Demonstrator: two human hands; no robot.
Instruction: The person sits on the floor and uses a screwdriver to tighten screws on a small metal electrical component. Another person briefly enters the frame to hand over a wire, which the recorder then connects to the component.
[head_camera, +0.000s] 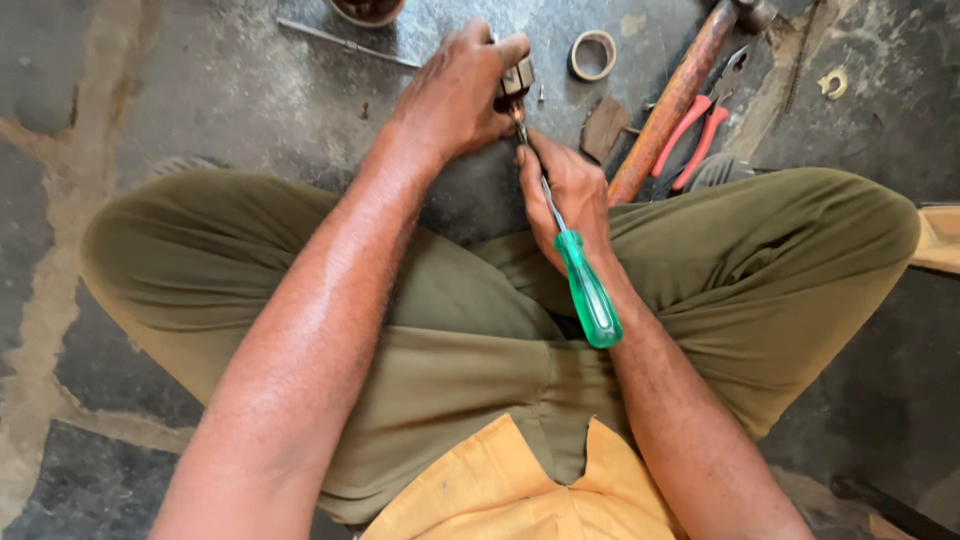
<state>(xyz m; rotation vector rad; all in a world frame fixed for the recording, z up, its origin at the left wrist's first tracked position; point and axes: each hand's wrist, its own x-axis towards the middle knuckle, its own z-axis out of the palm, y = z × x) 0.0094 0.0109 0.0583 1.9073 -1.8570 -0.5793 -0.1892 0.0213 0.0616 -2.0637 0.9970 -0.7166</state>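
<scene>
Two hands are engaged: a small grey metal part (515, 80) is clasped above the floor by the left hand (455, 95), while a green-handled screwdriver (585, 285) is gripped by the right hand (570, 195), its tip set to the part as if a screw is being driven, so steady turning pressure seems called for.

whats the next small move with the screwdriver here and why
Probably a slow turn of the green-handled screwdriver by the right hand, pressing toward the small metal part. Its tip already sits at the part, and the left hand grips that part above the floor, so it looks braced. The screw itself is hidden.
</scene>
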